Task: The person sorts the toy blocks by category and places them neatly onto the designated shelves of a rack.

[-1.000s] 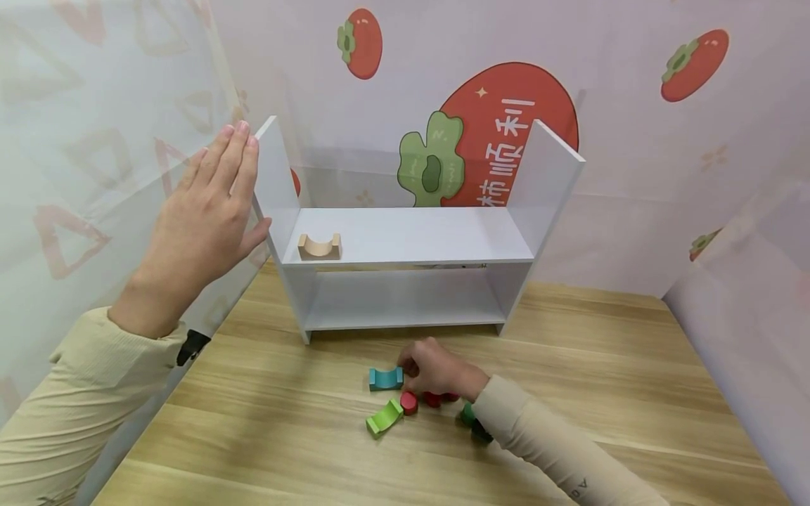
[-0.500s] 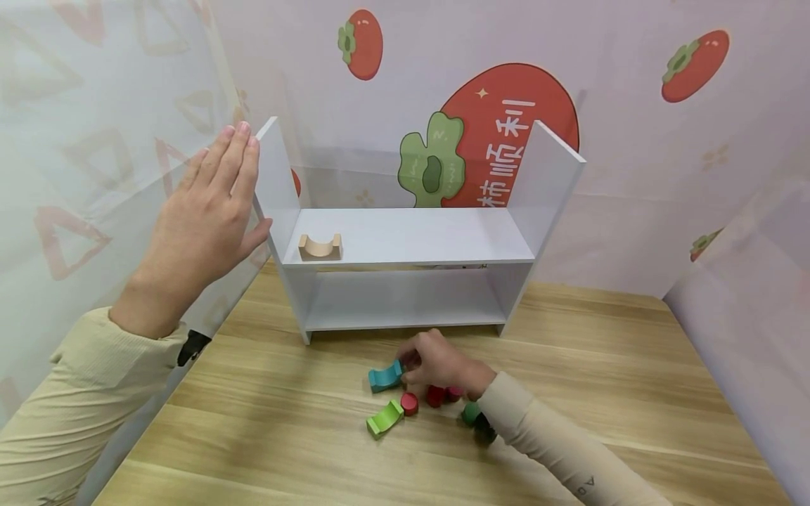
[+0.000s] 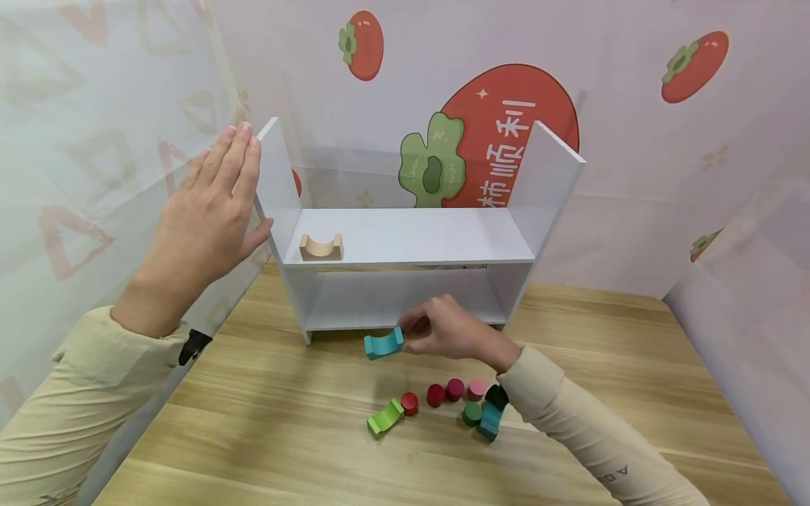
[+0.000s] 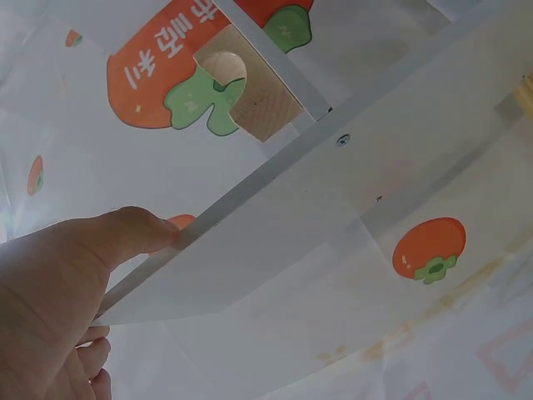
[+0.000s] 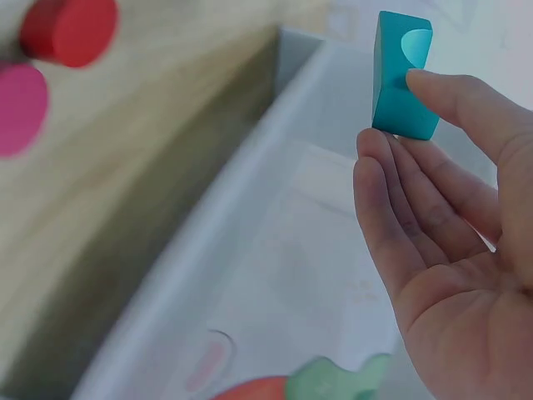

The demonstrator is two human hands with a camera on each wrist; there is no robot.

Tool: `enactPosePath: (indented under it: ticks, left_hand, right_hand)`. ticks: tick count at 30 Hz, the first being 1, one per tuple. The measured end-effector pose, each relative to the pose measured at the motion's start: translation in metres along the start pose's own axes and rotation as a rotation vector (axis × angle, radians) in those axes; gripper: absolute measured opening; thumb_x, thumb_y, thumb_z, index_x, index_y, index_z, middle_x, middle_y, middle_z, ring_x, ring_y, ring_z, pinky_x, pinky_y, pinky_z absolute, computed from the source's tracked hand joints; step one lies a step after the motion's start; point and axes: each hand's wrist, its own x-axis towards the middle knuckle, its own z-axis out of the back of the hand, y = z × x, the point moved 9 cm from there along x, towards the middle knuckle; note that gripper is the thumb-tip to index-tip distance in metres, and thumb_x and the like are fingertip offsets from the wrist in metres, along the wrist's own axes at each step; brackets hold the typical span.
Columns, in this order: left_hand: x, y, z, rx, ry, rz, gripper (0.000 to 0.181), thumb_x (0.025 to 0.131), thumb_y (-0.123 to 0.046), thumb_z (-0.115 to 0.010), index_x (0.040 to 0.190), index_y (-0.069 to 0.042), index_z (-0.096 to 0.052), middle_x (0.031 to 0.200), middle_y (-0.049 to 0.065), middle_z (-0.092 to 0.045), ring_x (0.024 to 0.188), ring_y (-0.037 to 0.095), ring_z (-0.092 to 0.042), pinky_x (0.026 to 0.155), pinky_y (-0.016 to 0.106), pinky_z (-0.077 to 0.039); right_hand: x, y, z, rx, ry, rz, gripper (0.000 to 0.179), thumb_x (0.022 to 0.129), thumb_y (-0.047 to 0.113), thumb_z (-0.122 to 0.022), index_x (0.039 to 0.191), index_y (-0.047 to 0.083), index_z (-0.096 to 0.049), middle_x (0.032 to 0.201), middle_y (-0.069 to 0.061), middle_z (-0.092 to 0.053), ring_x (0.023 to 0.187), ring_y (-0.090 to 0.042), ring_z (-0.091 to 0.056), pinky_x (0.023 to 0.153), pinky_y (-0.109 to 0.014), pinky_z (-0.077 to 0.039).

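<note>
Thumb and fingers of my right hand pinch a teal bridge-shaped toy block, raised in front of the white shelf's lower board. The right wrist view shows the teal block at the fingertips. My left hand rests against the shelf's left side panel, fingers straight along its outside. In the left wrist view, the thumb lies at the panel's edge. A natural-wood bridge block sits at the left end of the upper board.
On the wooden table lie a lime-green bridge block, red cylinders, a magenta cylinder, a pink cylinder, a green cylinder and another blue-teal bridge block, partly covered by a black thing at the right wrist.
My right hand has lifted the teal bridge block off the table, up toward the shelf. Pieces that the hand and sleeve covered now show. My left hand has stayed in place.
</note>
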Motion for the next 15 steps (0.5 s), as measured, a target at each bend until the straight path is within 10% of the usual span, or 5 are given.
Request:
enactPosePath:
  ticks: [15]
  left_hand:
    - [-0.001, -0.001, 0.0, 0.003, 0.012, -0.001, 0.104, 0.086, -0.015, -0.081, 0.164, 0.009, -0.018, 0.175, 0.025, -0.018, 0.163, 0.041, -0.022, 0.131, 0.057, -0.026]
  right_hand:
    - [0.007, 0.037, 0.078, -0.071, -0.06, -0.01, 0.027, 0.09, 0.018, -0.085, 0.115, 0.011, -0.08, 0.106, -0.004, -0.081, 0.093, -0.01, -0.077, 0.087, -0.031, -0.066]
